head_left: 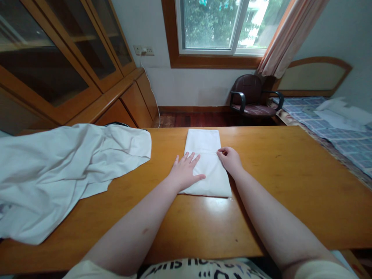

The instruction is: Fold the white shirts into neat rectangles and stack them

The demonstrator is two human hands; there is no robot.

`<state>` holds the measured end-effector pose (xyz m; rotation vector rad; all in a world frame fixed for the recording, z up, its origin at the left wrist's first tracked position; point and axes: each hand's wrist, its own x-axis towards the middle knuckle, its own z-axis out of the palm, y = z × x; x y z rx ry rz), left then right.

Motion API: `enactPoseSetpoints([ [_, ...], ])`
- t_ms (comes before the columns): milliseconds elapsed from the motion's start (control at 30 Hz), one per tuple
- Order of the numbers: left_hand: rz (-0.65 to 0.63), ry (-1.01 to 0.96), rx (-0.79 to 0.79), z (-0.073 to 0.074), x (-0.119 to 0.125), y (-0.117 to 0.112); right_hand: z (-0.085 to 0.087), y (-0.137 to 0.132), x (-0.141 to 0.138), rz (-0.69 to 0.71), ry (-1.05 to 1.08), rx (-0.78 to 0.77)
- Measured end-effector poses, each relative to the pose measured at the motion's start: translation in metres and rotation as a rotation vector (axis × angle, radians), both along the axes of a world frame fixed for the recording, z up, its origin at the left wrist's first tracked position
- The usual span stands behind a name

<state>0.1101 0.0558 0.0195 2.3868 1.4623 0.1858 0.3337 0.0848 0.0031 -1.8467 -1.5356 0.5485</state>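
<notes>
A white cloth [207, 182], folded into a narrow rectangle, lies flat on the wooden table in front of me. A crease or fold edge runs across its middle. My left hand [186, 170] rests on its left side with the fingers spread. At the right edge, level with that crease, the thumb and fingertips of my right hand [229, 159] pinch the cloth's edge. Some of the cloth's lower left part is hidden under my left hand.
A larger white cloth [66, 166] lies rumpled on the left of the wooden table [290, 186]. Beyond the table stand a glass-door cabinet [95, 93] on the left and an armchair [252, 97] below the window. A bed [328, 120] is on the right.
</notes>
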Motion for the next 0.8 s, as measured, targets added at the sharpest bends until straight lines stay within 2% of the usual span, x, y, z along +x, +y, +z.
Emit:
enactPoseSetpoints([
  [133, 0.079, -0.060, 0.131, 0.001, 0.003, -0.001, 0.002, -0.001, 0.001, 0.012, -0.049, -0.006],
  [200, 0.074, -0.062, 0.152, 0.000, 0.005, 0.000, 0.010, -0.007, -0.002, 0.040, -0.130, 0.105],
  [267, 0.053, -0.047, 0.126, -0.002, 0.006, 0.001, 0.018, -0.017, -0.008, 0.194, -0.243, 0.233],
  [300, 0.049, -0.040, 0.108, -0.003, 0.007, 0.002, 0.021, -0.023, -0.013, 0.320, -0.297, 0.252],
  [333, 0.048, -0.034, 0.090, -0.005, 0.007, 0.003, 0.023, -0.029, -0.019, 0.461, -0.344, 0.218],
  [400, 0.053, -0.025, 0.065, -0.008, 0.006, 0.004, 0.022, -0.038, -0.029, 0.585, -0.422, 0.096],
  [533, 0.075, -0.007, 0.036, -0.010, 0.005, 0.006, 0.009, -0.043, -0.040, 0.537, -0.529, -0.080],
  [700, 0.081, -0.002, 0.015, -0.012, 0.004, 0.008, 0.004, -0.041, -0.041, 0.398, -0.551, -0.142],
  [800, 0.069, 0.011, 0.021, -0.014, -0.001, 0.010, 0.007, -0.042, -0.039, 0.406, -0.549, -0.163],
])
